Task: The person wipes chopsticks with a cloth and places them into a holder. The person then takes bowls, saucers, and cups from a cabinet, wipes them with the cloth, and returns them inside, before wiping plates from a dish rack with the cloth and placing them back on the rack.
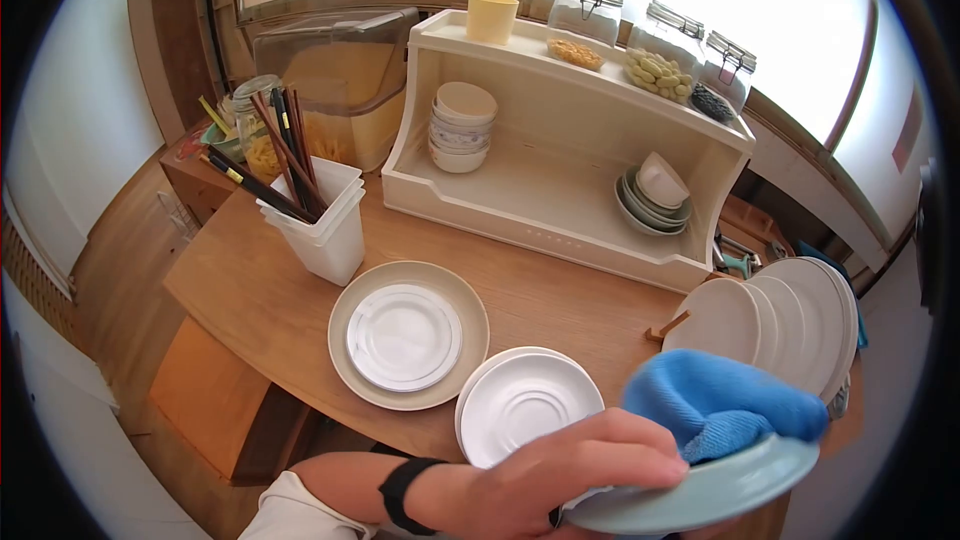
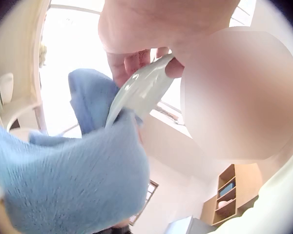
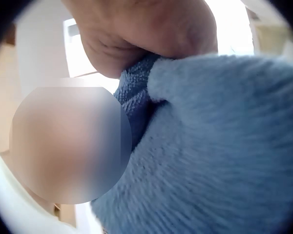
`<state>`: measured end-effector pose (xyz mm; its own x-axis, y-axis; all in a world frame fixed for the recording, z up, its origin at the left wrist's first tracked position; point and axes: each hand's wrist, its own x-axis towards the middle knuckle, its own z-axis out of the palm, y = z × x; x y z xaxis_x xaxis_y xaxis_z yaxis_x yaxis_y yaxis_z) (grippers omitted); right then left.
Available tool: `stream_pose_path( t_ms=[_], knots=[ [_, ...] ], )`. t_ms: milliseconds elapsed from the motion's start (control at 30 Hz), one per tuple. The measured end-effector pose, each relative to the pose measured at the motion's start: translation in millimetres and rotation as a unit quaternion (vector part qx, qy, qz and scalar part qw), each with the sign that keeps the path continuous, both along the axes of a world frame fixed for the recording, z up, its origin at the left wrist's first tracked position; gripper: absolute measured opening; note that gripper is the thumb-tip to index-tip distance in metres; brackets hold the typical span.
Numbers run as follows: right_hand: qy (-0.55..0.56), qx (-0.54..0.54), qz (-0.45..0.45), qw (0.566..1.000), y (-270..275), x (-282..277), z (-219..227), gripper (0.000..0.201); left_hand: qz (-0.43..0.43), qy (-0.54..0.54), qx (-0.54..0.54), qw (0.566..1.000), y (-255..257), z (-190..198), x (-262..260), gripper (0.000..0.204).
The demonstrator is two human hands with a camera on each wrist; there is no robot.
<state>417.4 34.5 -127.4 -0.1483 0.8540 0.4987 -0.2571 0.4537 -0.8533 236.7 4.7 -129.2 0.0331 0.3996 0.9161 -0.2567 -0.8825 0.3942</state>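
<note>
Plate, round pale-blue ceramic, pinched by left hand, may slip if right hand, gripping fuzzy blue cloth, tugs.

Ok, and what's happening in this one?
A person's left hand grips a pale blue plate by its edge, and the right hand holds a blue cloth against it, as if to wipe it. On the wooden table, a white plate lies on a larger beige plate, with a second stack beside them; more plates stand on edge at the right.
</note>
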Motion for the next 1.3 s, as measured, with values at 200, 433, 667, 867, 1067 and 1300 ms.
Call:
stream_pose_path(
  t_ms=[200,433,667,867,1067,1300],
  knots=[
    [-0.024,0.017,0.008,1.0,3.7,7.8,-0.9,0.074,0.012,0.038,-0.087,0.995,-11.6,2.3,-4.8,0.039],
    [-0.042,0.034,0.024,0.998,9.4,11.4,-8.0,0.075,0.028,-0.091,-0.099,0.991,-7.7,-33.0,17.6,0.033],
    [-0.061,0.049,0.032,0.996,13.3,16.8,-14.3,0.076,0.083,0.131,-0.039,0.987,-8.7,10.8,-13.3,0.033],
    [-0.084,0.073,0.008,0.994,14.2,35.8,-13.3,0.077,0.039,0.072,-0.011,0.997,0.0,0.9,-2.2,0.032],
    [-0.099,0.089,0.014,0.991,19.1,40.6,-15.9,0.077,0.071,0.008,-0.12,0.99,-20.5,-28.3,5.0,0.041],
    [-0.086,0.105,0.056,0.989,22.8,19.7,-24.7,0.078,0.175,0.074,0.065,0.98,-16.8,-10.1,1.4,0.042]
  ],
)
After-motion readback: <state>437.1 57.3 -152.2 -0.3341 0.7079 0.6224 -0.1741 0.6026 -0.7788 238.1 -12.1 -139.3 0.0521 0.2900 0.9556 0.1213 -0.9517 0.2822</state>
